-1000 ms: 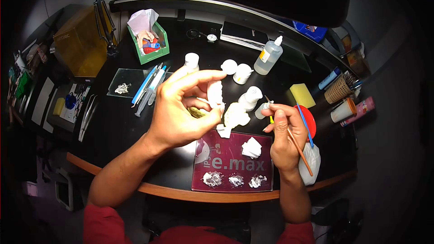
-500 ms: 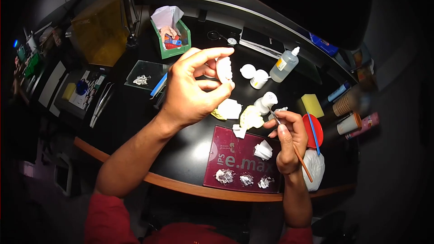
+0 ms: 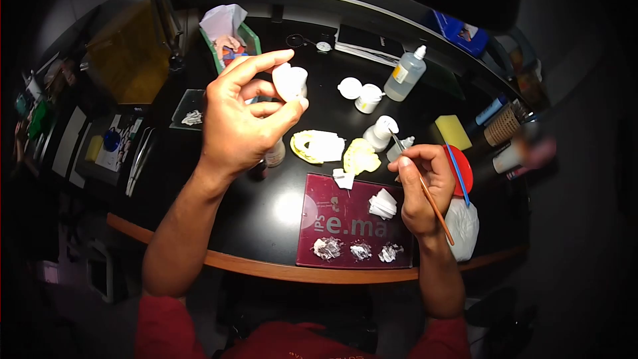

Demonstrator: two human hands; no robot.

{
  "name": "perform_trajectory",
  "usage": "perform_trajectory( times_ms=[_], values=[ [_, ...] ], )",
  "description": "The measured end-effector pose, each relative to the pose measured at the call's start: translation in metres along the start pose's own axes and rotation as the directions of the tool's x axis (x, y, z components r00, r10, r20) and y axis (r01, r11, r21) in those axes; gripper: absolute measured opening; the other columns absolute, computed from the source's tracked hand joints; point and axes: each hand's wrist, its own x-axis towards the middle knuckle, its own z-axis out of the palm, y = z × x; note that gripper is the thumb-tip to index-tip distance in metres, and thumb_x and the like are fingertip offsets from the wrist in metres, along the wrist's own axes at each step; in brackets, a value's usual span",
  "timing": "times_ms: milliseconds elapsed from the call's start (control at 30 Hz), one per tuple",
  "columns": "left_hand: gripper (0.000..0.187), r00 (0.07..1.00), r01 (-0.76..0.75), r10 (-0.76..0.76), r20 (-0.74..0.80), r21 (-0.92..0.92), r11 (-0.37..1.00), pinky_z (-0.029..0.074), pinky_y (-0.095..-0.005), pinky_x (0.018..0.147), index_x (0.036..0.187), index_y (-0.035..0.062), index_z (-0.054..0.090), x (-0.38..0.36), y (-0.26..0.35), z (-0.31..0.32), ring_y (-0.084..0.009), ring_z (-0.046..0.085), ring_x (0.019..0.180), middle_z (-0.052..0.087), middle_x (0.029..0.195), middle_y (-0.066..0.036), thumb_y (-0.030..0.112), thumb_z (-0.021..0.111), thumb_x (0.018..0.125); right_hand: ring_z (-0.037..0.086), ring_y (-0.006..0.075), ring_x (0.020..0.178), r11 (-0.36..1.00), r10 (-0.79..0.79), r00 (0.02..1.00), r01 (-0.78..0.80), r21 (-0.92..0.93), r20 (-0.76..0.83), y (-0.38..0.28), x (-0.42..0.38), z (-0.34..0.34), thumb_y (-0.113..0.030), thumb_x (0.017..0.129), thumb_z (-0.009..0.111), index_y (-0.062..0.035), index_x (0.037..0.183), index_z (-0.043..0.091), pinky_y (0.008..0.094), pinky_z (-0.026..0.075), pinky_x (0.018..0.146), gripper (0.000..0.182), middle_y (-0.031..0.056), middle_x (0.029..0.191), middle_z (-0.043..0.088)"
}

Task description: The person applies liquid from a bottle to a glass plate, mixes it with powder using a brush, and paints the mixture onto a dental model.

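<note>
The left hand is raised above the tabletop, its fingers clamped on a white moulded piece, with the index finger at the upper end and the thumb at the lower; this end-to-end grip is judged to leave the broad face uncovered. The piece is in the air, its long axis close to upright in the view, its lower end tipped slightly rightward; glare washes out the surface, so which face it presents cannot be told. The right hand has its fingers closed on a thin brown-handled tool in a pen-like hold, judged to suit fine control; the tool's long axis runs diagonally, tip to the upper left beside a small white bottle, handle end to the lower right. Between the forearms lies a maroon slab bearing three white mounds along its near edge and a folded white tissue, apparently set within easy reach. Beyond the slab sits a yellow-white model, and a blue stick rests across a red disc near the right hand
</note>
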Motion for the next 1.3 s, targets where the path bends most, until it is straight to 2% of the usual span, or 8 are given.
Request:
perform_trajectory(
  times_ms=[100, 400, 567, 867, 900, 1033, 1167, 1300],
  values=[
    [0.051, 0.999, 0.003, -0.003, 0.033, 0.003, 1.000, 0.069, -0.0291, 0.078, 0.128, -0.0049, 0.068, -0.008, -0.007, 0.013, -0.0147, 0.072, 0.094, 0.060, 0.115, -0.010, -0.010, 0.081, 0.079, 0.062, 0.0068, 0.076, 0.998, -0.052, 0.998, 0.054, 0.039, -0.039, -0.001, 0.002, -0.002, -0.002, 0.101, 0.062, 0.0018, 0.109, 0.059, 0.0227, 0.050, 0.069, 0.009, 0.0091, 0.089, 0.070],
    [0.063, 0.972, -0.026, 0.018, 0.234, 0.031, 0.999, 0.069, -0.0239, 0.078, 0.130, -0.0026, 0.069, -0.033, -0.011, 0.036, -0.0090, 0.069, 0.087, 0.058, 0.113, -0.009, -0.009, 0.090, 0.072, 0.074, 0.0171, 0.079, 0.996, -0.082, 0.996, 0.083, 0.016, -0.031, -0.004, -0.001, -0.002, -0.004, 0.097, 0.064, 0.0030, 0.108, 0.059, 0.0285, 0.057, 0.074, 0.014, 0.0135, 0.083, 0.074],
    [0.059, 0.979, -0.026, 0.018, 0.202, 0.035, 0.999, 0.068, -0.0242, 0.077, 0.127, -0.0025, 0.070, -0.036, -0.010, 0.040, -0.0101, 0.072, 0.086, 0.059, 0.111, -0.009, -0.005, 0.092, 0.072, 0.076, 0.0181, 0.080, 0.997, -0.075, 0.997, 0.075, 0.002, 0.016, -0.007, -0.002, -0.004, -0.004, 0.097, 0.064, 0.0029, 0.108, 0.058, 0.0289, 0.058, 0.074, 0.014, 0.0156, 0.087, 0.076],
    [0.057, 0.981, 0.046, -0.034, 0.193, -0.061, 0.997, 0.068, -0.0262, 0.083, 0.130, -0.0012, 0.069, -0.038, -0.011, 0.043, -0.0120, 0.071, 0.093, 0.057, 0.112, -0.007, -0.009, 0.088, 0.076, 0.071, 0.0159, 0.089, 0.999, -0.027, 0.997, 0.024, 0.045, 0.073, -0.014, -0.004, -0.006, 0.001, 0.098, 0.060, 0.0023, 0.112, 0.056, 0.0285, 0.057, 0.084, 0.015, 0.0134, 0.096, 0.069],
    [0.058, 0.979, 0.073, -0.054, 0.198, -0.091, 0.993, 0.068, -0.0263, 0.083, 0.131, -0.0010, 0.069, -0.040, -0.013, 0.045, -0.0123, 0.071, 0.094, 0.057, 0.113, -0.007, -0.009, 0.088, 0.076, 0.074, 0.0146, 0.081, 0.995, -0.066, 0.997, 0.064, 0.079, 0.028, -0.015, -0.002, -0.007, -0.001, 0.096, 0.066, 0.0033, 0.108, 0.060, 0.0279, 0.058, 0.075, 0.014, 0.0129, 0.086, 0.075],
    [0.062, 0.971, 0.114, -0.091, 0.221, -0.096, 0.989, 0.068, -0.0272, 0.088, 0.137, -0.0044, 0.062, -0.043, -0.016, 0.046, -0.0129, 0.068, 0.099, 0.052, 0.117, -0.007, -0.017, 0.080, 0.080, 0.070, 0.0118, 0.083, 0.973, 0.082, 0.993, -0.062, 0.224, -0.081, -0.041, 0.000, -0.032, -0.002, 0.096, 0.065, 0.0032, 0.106, 0.062, 0.0244, 0.054, 0.077, 0.012, 0.0146, 0.091, 0.075],
    [0.061, 0.970, 0.072, -0.049, 0.240, -0.088, 0.994, 0.068, -0.0287, 0.089, 0.137, -0.0049, 0.062, -0.045, -0.014, 0.047, -0.0131, 0.067, 0.100, 0.053, 0.117, -0.007, -0.015, 0.081, 0.080, 0.069, 0.0143, 0.078, 0.993, 0.029, 0.991, -0.014, 0.115, -0.128, -0.054, -0.047, -0.047, 0.002, 0.090, 0.064, 0.0045, 0.100, 0.068, 0.0258, 0.055, 0.075, 0.010, 0.0144, 0.086, 0.073],
    [0.060, 0.969, 0.077, -0.054, 0.240, -0.088, 0.993, 0.068, -0.0272, 0.087, 0.136, -0.0047, 0.063, -0.045, -0.013, 0.047, -0.0127, 0.068, 0.098, 0.053, 0.118, -0.007, -0.013, 0.083, 0.080, 0.066, 0.0197, 0.072, 0.996, 0.036, 0.999, -0.037, -0.086, -0.016, -0.051, -0.098, -0.031, 0.004, 0.081, 0.072, 0.0011, 0.090, 0.072, 0.0299, 0.052, 0.069, 0.009, 0.0111, 0.079, 0.073]
  ],
)
